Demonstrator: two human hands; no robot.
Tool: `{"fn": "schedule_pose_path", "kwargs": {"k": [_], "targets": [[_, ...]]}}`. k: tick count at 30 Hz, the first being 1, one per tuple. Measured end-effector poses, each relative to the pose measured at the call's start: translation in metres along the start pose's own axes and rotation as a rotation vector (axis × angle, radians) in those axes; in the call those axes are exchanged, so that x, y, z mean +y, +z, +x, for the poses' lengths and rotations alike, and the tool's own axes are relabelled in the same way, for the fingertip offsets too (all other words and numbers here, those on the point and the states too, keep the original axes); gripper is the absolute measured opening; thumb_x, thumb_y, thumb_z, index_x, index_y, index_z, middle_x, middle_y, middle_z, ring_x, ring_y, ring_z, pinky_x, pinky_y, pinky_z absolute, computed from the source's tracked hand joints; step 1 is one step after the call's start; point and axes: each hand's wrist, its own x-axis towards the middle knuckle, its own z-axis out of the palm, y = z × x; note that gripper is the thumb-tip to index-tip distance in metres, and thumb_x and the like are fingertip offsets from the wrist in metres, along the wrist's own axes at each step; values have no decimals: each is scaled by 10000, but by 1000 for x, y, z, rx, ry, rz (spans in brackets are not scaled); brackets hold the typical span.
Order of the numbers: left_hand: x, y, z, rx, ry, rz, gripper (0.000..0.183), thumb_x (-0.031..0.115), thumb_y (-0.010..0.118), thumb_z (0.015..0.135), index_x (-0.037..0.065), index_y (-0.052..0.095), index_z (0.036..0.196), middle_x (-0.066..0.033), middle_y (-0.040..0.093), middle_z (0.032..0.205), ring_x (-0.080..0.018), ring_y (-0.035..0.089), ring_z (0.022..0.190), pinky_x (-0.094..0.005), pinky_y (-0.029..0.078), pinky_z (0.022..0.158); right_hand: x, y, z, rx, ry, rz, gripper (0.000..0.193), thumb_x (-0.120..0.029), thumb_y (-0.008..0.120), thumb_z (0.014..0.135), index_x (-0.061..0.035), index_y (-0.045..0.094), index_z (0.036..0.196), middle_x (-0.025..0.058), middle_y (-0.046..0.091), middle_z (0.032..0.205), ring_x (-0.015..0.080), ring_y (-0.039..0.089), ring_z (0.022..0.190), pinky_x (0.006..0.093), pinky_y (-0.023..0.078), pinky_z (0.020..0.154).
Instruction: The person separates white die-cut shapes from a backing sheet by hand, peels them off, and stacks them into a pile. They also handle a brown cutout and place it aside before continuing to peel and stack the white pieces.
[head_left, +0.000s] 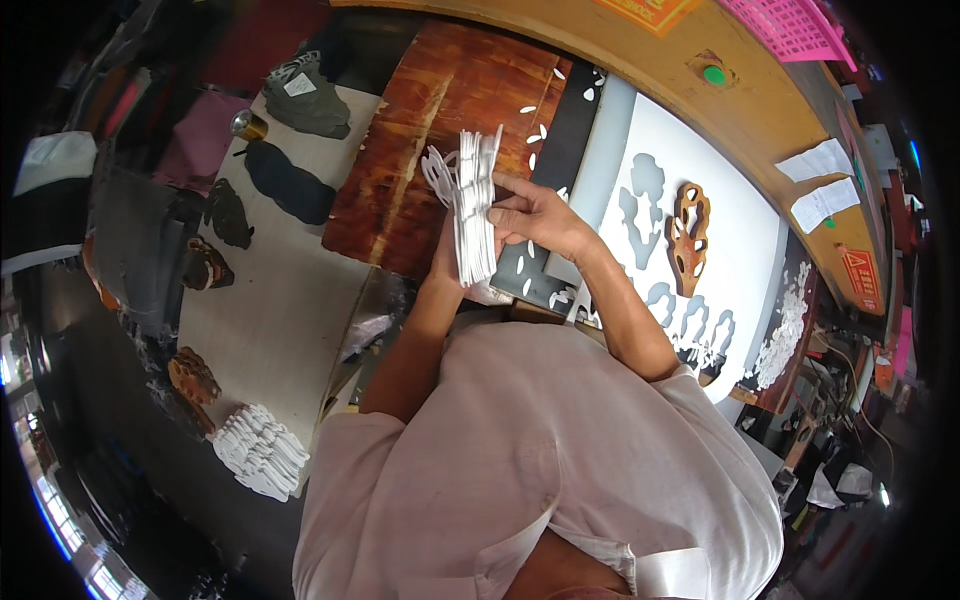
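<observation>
Passable over the reddish board (420, 90), beyond the white stack (476, 215) in the fingers (518, 187), and along the middle of the pale surface (290, 300). Obstructed at its far end by dark cloth (290, 185), near end by a white pile (262, 450). Blocked rightward by a brown frame (688, 245) and a yellow beam (560, 35).

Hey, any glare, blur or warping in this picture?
Head view: fisheye distortion bows the tan shelf, and the corners go black; head view: the windows glare at lower left; head view: the stack of white pieces looks fairly sharp, while the left rim is darker and softer.
</observation>
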Motion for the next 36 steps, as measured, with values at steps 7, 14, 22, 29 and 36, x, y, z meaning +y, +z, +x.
{"fn": "schedule_pose_path", "kwargs": {"k": [7, 14, 22, 29, 36], "targets": [[-2, 10, -7, -30, 43, -13, 323, 232, 464, 1102, -29, 556, 1269, -158, 672, 1101, -218, 723, 900, -300, 634, 711, -1, -2, -2, 3, 20, 94, 638, -213, 715, 1014, -24, 448, 1561, 91, 741, 1078, 133, 704, 853, 269, 570, 773], [2, 30, -10, 158, 45, 15, 266, 173, 490, 1085, -18, 561, 1255, -143, 680, 1050, -199, 724, 823, -259, 620, 623, -8, 5, 0, 58, -33, -4, 620, -188, 714, 1008, 48, 462, 1522, 118, 746, 1031, 130, 689, 863, 295, 567, 752], [0, 20, -10, 235, 38, -7, 208, 187, 491, 1091, 25, 582, 1183, -69, 650, 897, -130, 662, 647, -224, 557, 520, -4, 7, 1, 69, -38, 45, 585, -151, 719, 997, 58, 496, 1495, 110, 745, 994, 111, 667, 862, 288, 559, 735], [0, 16, -11, 186, 24, -36, 266, 219, 481, 1104, 49, 586, 1280, -44, 651, 1023, -129, 680, 835, -249, 590, 675, 4, 13, 3, 194, -115, -88, 577, -71, 705, 954, 12, 511, 1491, 74, 718, 942, 99, 624, 765, 267, 536, 702], [2, 15, -15, 158, 38, -50, 295, 217, 473, 1107, 54, 589, 1325, -33, 664, 1131, -126, 670, 992, -275, 580, 864, 10, 26, -10, 402, -280, -321, 477, 7, 665, 910, -79, 592, 1373, 79, 707, 1020, 123, 621, 781, 288, 537, 731]]}}
